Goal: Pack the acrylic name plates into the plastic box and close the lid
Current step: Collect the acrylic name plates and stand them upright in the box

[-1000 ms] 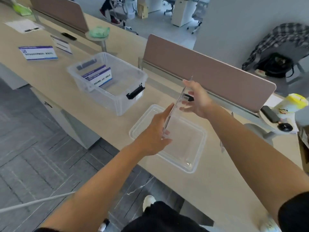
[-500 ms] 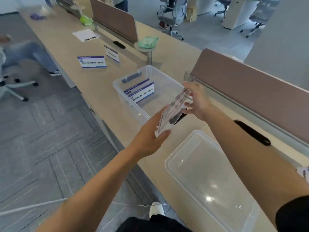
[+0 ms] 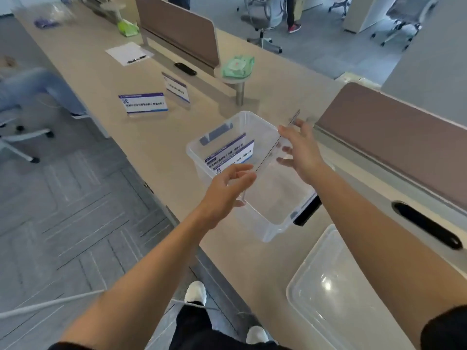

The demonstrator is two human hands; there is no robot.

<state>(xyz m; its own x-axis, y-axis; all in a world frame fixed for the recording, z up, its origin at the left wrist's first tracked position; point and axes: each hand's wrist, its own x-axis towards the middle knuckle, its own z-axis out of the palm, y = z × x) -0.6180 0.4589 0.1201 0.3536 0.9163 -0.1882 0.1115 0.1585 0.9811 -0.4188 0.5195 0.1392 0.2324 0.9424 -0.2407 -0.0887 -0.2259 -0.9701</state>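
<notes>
Hovering edge-on above the open plastic box (image 3: 265, 223), a clear name plate (image 3: 274, 150) shows as little more than a thin dark line slanting across the box's mouth. The left hand (image 3: 227, 190) pinches its near end with loosely curled fingers; the right hand (image 3: 300, 150) steadies the far end between thumb and spread fingers. Acrylic of this kind looks stiff, light and slick, liable to scratch or chip at a corner, so the edges seem the safest hold. Two printed plates (image 3: 231, 154) already lean inside the box at its far end. Beyond the box, two more plates (image 3: 144, 103) stand on the desk (image 3: 151, 147). Near the box's black latch (image 3: 307, 210), toward the person, the clear lid (image 3: 336, 299) lies waiting.
</notes>
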